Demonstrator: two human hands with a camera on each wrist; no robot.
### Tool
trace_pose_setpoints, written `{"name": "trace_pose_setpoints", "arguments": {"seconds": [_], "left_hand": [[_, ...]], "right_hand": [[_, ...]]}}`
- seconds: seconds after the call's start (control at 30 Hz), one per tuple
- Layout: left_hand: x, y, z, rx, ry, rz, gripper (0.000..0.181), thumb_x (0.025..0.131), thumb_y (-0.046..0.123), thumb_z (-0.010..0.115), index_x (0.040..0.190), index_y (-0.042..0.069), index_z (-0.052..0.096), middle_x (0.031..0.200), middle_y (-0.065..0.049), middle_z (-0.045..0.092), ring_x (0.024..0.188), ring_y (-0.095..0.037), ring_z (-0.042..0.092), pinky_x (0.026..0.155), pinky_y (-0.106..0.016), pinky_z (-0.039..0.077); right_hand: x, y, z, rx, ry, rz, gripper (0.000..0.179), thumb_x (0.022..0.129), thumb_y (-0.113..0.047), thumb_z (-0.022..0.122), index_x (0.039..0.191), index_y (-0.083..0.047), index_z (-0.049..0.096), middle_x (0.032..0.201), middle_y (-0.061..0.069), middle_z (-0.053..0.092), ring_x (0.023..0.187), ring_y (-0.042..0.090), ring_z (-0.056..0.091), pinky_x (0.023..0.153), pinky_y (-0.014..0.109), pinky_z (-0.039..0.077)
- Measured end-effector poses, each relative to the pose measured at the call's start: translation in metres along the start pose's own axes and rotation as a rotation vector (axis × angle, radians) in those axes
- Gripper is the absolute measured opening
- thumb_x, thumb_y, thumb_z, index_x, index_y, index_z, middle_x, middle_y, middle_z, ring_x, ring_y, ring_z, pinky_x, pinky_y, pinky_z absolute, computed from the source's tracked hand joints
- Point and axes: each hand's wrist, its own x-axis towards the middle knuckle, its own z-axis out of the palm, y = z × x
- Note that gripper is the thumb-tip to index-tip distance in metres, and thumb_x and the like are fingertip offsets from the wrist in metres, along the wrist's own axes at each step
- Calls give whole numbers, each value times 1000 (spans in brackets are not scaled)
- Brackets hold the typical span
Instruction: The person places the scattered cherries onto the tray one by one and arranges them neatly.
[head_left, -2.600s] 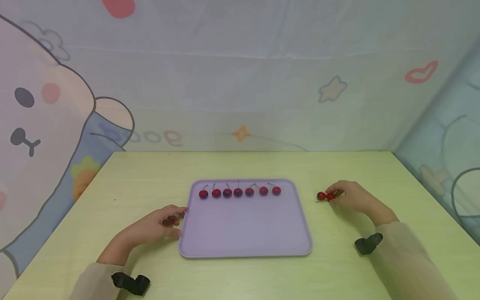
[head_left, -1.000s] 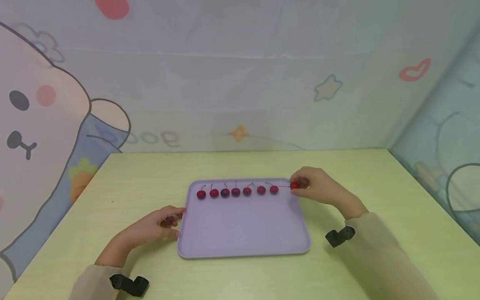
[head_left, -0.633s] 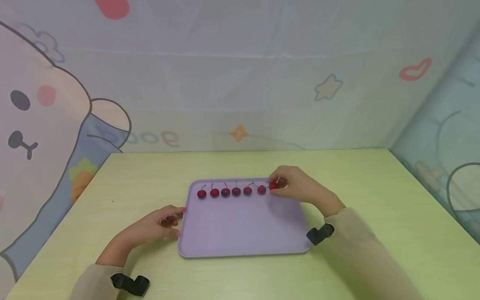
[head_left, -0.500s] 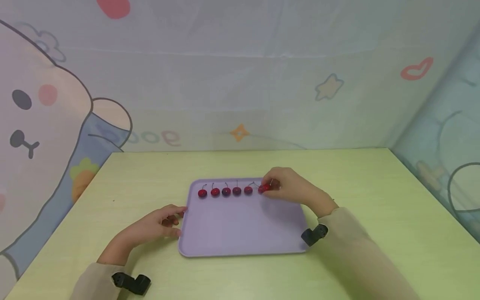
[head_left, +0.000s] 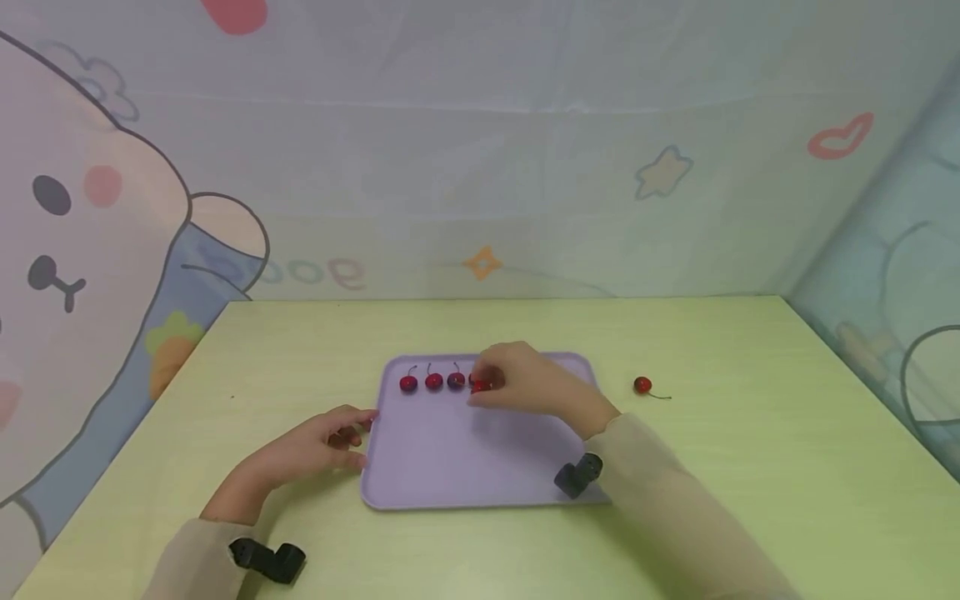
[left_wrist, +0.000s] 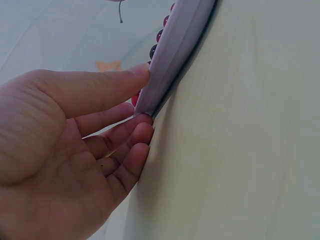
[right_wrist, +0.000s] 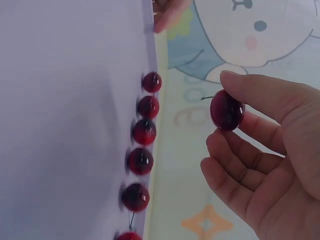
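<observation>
In the head view my right hand (head_left: 528, 382) pinches a red cherry (head_left: 481, 386) over the far part of the lilac tray (head_left: 427, 458). Thumb and fingertips hold this stemmed cherry (right_wrist: 227, 110) in the right wrist view, apart from the row of cherries (right_wrist: 144, 132) along the tray's far side. From the head, part of that row is hidden behind my right hand. My left hand (head_left: 311, 446) rests at the tray's left rim, with thumb and index fingertip touching it at separate spots. Close up, the left thumb (left_wrist: 120, 85) lies against the tray's edge (left_wrist: 172, 50).
A single cherry (head_left: 642, 385) with its stem lies on the pale wooden table (head_left: 750, 467), right of the tray. Behind the table hangs a printed cloth (head_left: 420, 183) with a cartoon bear. Each wrist carries a small black camera.
My right hand has picked one of two cherries off the table on the right and carried it leftward over the row. The left hand stays at the tray's rim.
</observation>
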Motion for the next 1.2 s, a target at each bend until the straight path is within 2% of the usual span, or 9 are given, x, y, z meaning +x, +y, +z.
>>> {"name": "trace_pose_setpoints", "arguments": {"seconds": [0.33,0.57,0.83,1.2], "left_hand": [[1,1,0,-21,-11,-11,67,85,15,74,140,-8,42,123,-18,51,100,-26,47,80,-24,45],[0,-1,-1,-22,-14,2,66,85,14,73,139,-8,43,121,-18,52,99,-25,48,80,-23,45],[-1,-2,0,-20,-15,21,66,85,14,74,139,-9,43,119,-18,52,98,-25,48,80,-22,45],[-1,-2,0,-29,-19,15,67,85,14,73,140,-9,41,121,-18,51,99,-25,48,80,-23,45]], "right_hand": [[31,-14,31,29,-26,115,19,82,-31,78,85,-16,66,75,-4,59,73,12,52,65,23,44],[45,-25,51,29,-48,154,24,80,-33,79,82,-14,65,69,-3,56,64,10,49,59,21,40],[55,-32,64,13,-67,207,25,79,-32,80,82,-12,66,73,-4,60,66,10,52,60,20,43],[61,-32,73,12,-75,245,28,77,-34,81,72,-13,63,67,-5,58,63,8,49,57,19,40]]}}
